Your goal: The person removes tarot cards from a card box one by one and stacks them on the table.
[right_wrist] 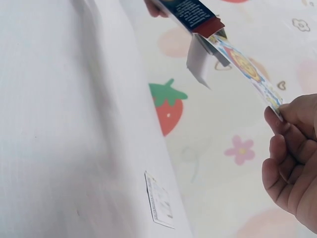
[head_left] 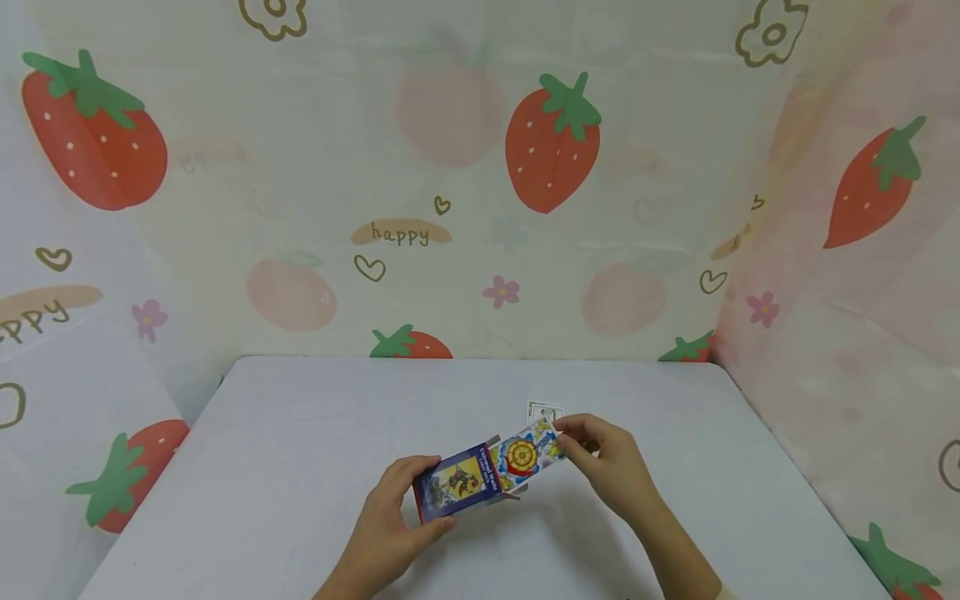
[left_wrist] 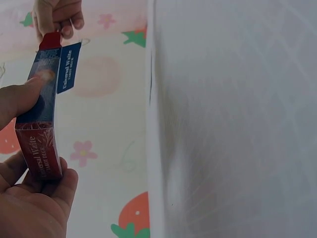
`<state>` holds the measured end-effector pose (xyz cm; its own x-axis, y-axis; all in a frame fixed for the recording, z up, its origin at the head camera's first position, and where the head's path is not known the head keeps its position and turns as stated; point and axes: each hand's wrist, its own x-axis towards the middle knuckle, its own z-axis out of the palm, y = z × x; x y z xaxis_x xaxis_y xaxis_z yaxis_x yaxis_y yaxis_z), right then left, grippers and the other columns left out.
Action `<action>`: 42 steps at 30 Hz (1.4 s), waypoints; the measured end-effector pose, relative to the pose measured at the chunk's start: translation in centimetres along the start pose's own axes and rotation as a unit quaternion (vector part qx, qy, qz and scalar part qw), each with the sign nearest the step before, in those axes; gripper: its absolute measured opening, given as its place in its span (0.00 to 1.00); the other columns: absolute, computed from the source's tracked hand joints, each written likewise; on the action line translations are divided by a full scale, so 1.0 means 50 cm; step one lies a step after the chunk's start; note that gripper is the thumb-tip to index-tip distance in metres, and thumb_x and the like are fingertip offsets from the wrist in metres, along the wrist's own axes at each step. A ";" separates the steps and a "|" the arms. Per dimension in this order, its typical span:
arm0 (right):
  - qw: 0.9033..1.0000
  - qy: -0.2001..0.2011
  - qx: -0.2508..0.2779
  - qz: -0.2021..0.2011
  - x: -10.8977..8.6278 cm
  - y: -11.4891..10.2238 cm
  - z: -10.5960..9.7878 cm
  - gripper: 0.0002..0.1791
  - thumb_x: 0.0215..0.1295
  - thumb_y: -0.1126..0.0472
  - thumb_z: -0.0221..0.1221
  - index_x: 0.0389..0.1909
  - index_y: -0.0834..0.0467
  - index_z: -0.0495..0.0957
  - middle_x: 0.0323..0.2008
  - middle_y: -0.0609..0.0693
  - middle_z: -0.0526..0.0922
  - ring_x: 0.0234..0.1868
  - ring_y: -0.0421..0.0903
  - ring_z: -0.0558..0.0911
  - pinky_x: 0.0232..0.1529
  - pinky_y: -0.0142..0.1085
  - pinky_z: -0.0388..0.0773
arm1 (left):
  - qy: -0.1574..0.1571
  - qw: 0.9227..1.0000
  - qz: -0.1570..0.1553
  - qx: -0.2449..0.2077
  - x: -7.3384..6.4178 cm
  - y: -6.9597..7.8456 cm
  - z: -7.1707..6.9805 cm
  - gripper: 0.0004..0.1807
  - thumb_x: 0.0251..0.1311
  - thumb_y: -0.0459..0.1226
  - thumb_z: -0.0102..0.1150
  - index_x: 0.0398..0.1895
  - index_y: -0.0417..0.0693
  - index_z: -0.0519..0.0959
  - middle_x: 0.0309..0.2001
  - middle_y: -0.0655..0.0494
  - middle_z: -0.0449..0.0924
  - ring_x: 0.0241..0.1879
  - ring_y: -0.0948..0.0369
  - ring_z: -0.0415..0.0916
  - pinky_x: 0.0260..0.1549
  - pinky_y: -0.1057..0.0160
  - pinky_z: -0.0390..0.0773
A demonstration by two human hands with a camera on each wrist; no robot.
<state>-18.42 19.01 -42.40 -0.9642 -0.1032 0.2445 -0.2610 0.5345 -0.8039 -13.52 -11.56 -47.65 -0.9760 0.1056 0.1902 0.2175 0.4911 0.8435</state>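
Note:
A blue and red tarot card box (head_left: 456, 483), lettered "Universal Waite Tarot Deck", is tilted above the table with its flaps spread at the right end. My left hand (head_left: 386, 521) grips it by the closed end, thumb on one side and fingers on the other; the left wrist view shows the red end panel (left_wrist: 42, 153) close to the palm. Out of the opening sticks a colourful tarot card (head_left: 522, 456) with a golden wheel on it. Its outer corner is pinched between thumb and forefinger of my right hand (head_left: 611, 467); the remaining fingers are curled (right_wrist: 297, 163). The card's inner end is hidden in the box.
On the white-covered table (head_left: 300, 433), a pale printed card (head_left: 543, 410) lies behind the held card. A curtain (head_left: 465, 192) printed with strawberries and flowers stands along the table's back edge and both sides.

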 end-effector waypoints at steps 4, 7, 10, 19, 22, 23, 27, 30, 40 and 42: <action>1.000 0.007 -0.002 -0.008 0.001 0.002 -0.004 0.07 0.69 0.62 0.65 0.46 0.53 0.86 0.33 0.45 0.85 0.32 0.42 0.79 0.32 0.30 0.78 | 0.001 1.000 -0.002 0.002 -0.001 0.001 0.001 0.41 0.46 0.40 0.83 0.65 0.67 0.73 0.63 0.68 0.73 0.62 0.63 0.72 0.66 0.46 0.74; 1.000 0.012 -0.005 -0.014 0.002 0.003 -0.008 0.07 0.69 0.62 0.65 0.46 0.53 0.86 0.34 0.45 0.86 0.32 0.41 0.79 0.32 0.30 0.78 | 0.004 1.000 0.004 0.005 -0.001 0.002 0.001 0.41 0.45 0.39 0.83 0.65 0.66 0.74 0.63 0.69 0.73 0.62 0.64 0.72 0.66 0.47 0.74; 1.000 0.014 -0.009 -0.012 0.004 0.006 -0.012 0.08 0.70 0.61 0.65 0.47 0.53 0.85 0.35 0.44 0.86 0.33 0.42 0.80 0.32 0.30 0.78 | 0.008 1.000 0.013 0.006 -0.002 0.001 0.001 0.41 0.45 0.38 0.83 0.65 0.64 0.74 0.62 0.69 0.74 0.62 0.64 0.73 0.65 0.47 0.74; 1.000 0.019 -0.011 -0.015 0.008 0.008 -0.021 0.08 0.70 0.61 0.64 0.48 0.53 0.85 0.36 0.45 0.86 0.33 0.43 0.80 0.31 0.31 0.78 | 0.008 1.000 0.015 0.004 0.000 -0.001 0.000 0.42 0.45 0.37 0.83 0.64 0.69 0.73 0.63 0.70 0.74 0.62 0.65 0.72 0.66 0.47 0.73; 1.000 0.021 -0.012 -0.019 0.010 0.008 -0.023 0.08 0.70 0.61 0.64 0.48 0.53 0.85 0.36 0.45 0.86 0.33 0.43 0.80 0.31 0.31 0.78 | 0.008 1.000 0.016 0.005 0.000 -0.002 0.000 0.42 0.45 0.37 0.83 0.64 0.69 0.73 0.63 0.70 0.73 0.62 0.65 0.72 0.66 0.48 0.73; 0.999 0.023 -0.013 -0.018 0.010 0.008 -0.024 0.08 0.70 0.61 0.64 0.48 0.53 0.85 0.36 0.45 0.86 0.33 0.43 0.80 0.31 0.31 0.78 | 0.009 1.000 0.018 0.004 0.000 -0.003 0.000 0.42 0.45 0.37 0.83 0.64 0.69 0.73 0.63 0.70 0.74 0.62 0.65 0.72 0.66 0.48 0.73; 0.999 0.029 -0.017 -0.010 0.012 0.006 -0.028 0.08 0.71 0.60 0.64 0.48 0.52 0.85 0.36 0.44 0.86 0.35 0.44 0.80 0.32 0.31 0.78 | 0.009 1.000 0.025 -0.003 -0.002 -0.006 0.001 0.42 0.45 0.37 0.83 0.64 0.69 0.73 0.62 0.70 0.73 0.61 0.66 0.73 0.65 0.47 0.74; 0.999 0.031 -0.022 -0.010 0.017 0.004 -0.034 0.08 0.72 0.60 0.63 0.49 0.53 0.85 0.37 0.45 0.86 0.35 0.45 0.80 0.32 0.31 0.79 | 0.007 1.000 0.026 -0.007 -0.003 -0.007 0.002 0.42 0.45 0.38 0.83 0.64 0.70 0.73 0.62 0.70 0.73 0.60 0.65 0.73 0.65 0.46 0.74; 0.998 0.038 -0.045 -0.034 0.048 0.000 -0.055 0.09 0.72 0.59 0.63 0.49 0.55 0.85 0.38 0.47 0.86 0.36 0.46 0.80 0.33 0.30 0.79 | 0.002 1.000 0.010 -0.001 -0.003 -0.005 0.001 0.42 0.46 0.40 0.83 0.65 0.70 0.72 0.64 0.70 0.72 0.61 0.64 0.72 0.66 0.46 0.74; 0.997 0.038 -0.048 -0.036 0.057 0.001 -0.059 0.09 0.73 0.59 0.62 0.49 0.55 0.84 0.38 0.47 0.86 0.37 0.46 0.80 0.34 0.30 0.79 | 0.004 1.000 0.015 -0.001 -0.003 -0.006 0.001 0.42 0.46 0.40 0.83 0.65 0.70 0.73 0.63 0.70 0.73 0.61 0.65 0.72 0.66 0.47 0.74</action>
<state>-21.02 21.22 -40.17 -0.9360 -0.0823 0.3423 -0.3196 0.6063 -0.7281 -13.44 -11.65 -47.95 -0.9692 0.1123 0.2192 0.2460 0.4864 0.8384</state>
